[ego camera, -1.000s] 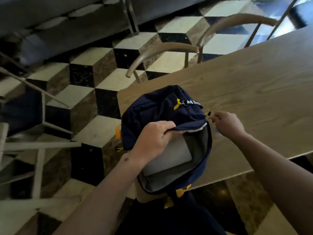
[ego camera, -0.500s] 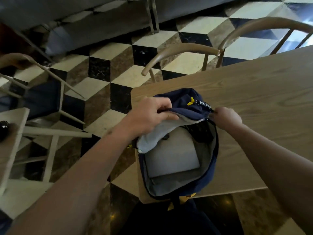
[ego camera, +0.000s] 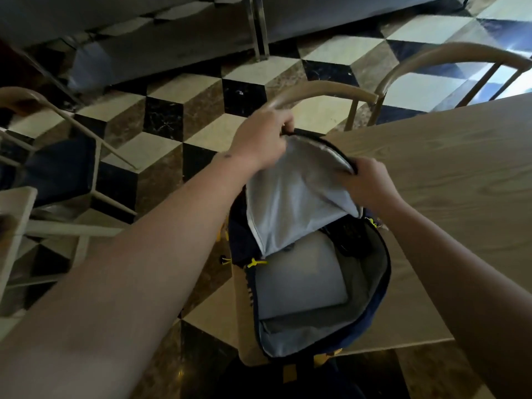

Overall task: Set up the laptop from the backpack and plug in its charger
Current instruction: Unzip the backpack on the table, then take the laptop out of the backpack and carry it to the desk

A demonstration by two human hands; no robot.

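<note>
The laptop (ego camera: 299, 279), a flat grey slab, lay inside the backpack (ego camera: 374, 300), which rested on the near corner of the table (ego camera: 449, 174).

In the head view, the main pocket gaped wide, zip fully run. The left hand (ego camera: 259, 139) pinched the far top edge of the flap (ego camera: 293, 203), its grip clenched on the fabric, and held it lifted so the pale lining faced the camera. The right hand (ego camera: 367, 182) grasped the flap's right edge, fingers curled over the rim. Neither hand touched the laptop. Something dark sat in the pocket's upper right, beside the laptop; whether it was the charger I could not tell.

By my judgement only the opening was done. Lifting the laptop out, setting it on the table, finding the charger and plugging it in all remained. No socket showed.
</note>
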